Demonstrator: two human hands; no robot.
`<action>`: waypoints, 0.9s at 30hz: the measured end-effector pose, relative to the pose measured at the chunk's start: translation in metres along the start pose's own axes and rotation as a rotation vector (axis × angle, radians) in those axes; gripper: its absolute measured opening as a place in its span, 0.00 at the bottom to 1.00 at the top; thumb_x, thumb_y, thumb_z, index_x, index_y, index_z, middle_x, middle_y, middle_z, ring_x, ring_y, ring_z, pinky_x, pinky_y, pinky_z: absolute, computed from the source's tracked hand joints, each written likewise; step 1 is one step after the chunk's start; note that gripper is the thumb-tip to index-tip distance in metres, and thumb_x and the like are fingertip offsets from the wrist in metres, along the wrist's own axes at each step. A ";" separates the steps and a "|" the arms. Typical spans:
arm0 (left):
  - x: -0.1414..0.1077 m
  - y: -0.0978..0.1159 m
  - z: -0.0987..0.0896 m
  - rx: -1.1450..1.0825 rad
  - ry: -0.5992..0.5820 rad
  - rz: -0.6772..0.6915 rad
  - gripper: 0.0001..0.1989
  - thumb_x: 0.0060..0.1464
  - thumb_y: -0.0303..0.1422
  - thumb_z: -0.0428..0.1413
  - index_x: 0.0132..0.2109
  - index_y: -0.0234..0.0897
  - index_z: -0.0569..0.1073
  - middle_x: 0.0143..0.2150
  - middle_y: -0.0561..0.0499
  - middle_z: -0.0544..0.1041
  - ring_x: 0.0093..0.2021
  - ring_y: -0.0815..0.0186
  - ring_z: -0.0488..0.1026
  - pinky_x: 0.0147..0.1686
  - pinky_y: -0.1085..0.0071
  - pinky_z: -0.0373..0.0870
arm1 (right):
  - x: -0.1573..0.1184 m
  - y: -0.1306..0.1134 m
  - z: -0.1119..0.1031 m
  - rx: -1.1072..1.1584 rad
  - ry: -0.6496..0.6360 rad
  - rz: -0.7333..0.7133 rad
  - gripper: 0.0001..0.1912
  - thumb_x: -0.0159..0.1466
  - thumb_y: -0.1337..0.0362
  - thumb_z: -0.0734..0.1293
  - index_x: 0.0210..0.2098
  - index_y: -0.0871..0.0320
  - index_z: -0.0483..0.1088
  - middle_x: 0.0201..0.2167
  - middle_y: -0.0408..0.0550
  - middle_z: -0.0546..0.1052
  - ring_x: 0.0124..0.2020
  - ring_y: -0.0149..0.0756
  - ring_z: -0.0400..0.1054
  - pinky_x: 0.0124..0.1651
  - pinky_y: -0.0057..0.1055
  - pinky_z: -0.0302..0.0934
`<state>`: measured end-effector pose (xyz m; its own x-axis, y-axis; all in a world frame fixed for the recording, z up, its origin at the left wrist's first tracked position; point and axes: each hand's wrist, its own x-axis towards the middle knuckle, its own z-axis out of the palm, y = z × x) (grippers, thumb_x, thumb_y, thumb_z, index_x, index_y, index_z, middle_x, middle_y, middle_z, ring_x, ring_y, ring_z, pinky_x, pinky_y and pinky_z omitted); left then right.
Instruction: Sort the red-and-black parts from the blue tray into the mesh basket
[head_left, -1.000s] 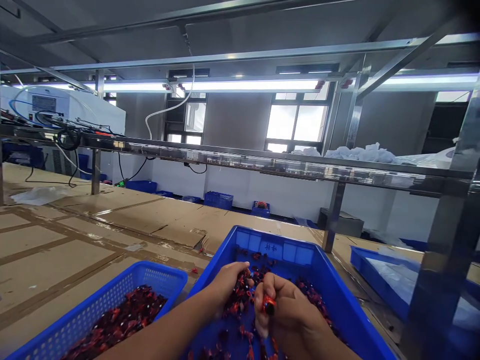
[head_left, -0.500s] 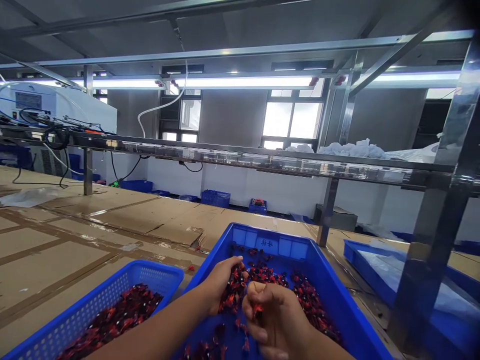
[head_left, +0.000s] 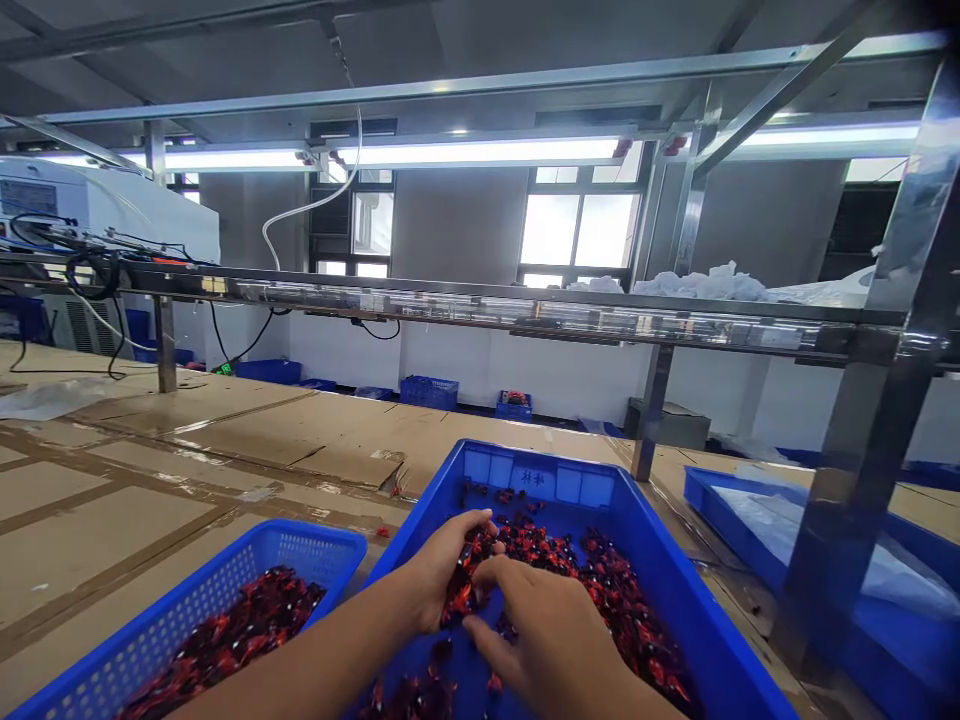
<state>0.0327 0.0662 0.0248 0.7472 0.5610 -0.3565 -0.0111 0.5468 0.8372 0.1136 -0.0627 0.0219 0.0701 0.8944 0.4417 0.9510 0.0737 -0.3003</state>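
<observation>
A deep blue tray (head_left: 679, 570) holds many small dark-red, petal-like pieces (head_left: 626, 610). Inside it, my left hand (head_left: 442, 565) is cupped with its fingers curled round a clump of the red pieces. Just to the right, my right hand (head_left: 532, 620) is palm down with thumb and index finger apart, its fingertips near that clump; no piece shows between them. At the lower left, a blue perforated basket (head_left: 330, 545) contains more red pieces (head_left: 247, 620).
A steel post (head_left: 847, 480) rises at the right before another blue tray (head_left: 705, 490) with clear plastic. A metal shelf rail (head_left: 435, 300) crosses above the cardboard-covered table (head_left: 285, 430). One red piece (head_left: 382, 532) lies between basket and tray.
My right hand has turned from palm up, with a red piece at its fingers, to palm down, and moved closer to my left hand. Its thumb and index finger have parted.
</observation>
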 end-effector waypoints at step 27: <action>0.009 -0.010 0.001 0.285 0.011 0.085 0.14 0.54 0.44 0.53 0.30 0.37 0.69 0.18 0.56 0.65 0.16 0.71 0.60 0.17 0.74 0.56 | -0.003 -0.016 -0.021 0.247 0.396 -0.387 0.12 0.52 0.75 0.64 0.34 0.56 0.68 0.28 0.43 0.76 0.26 0.30 0.70 0.29 0.22 0.64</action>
<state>0.0406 0.0653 0.0135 0.7441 0.6051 -0.2834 0.1148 0.3020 0.9464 0.1042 -0.0760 0.0435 -0.1151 0.5532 0.8250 0.8352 0.5035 -0.2211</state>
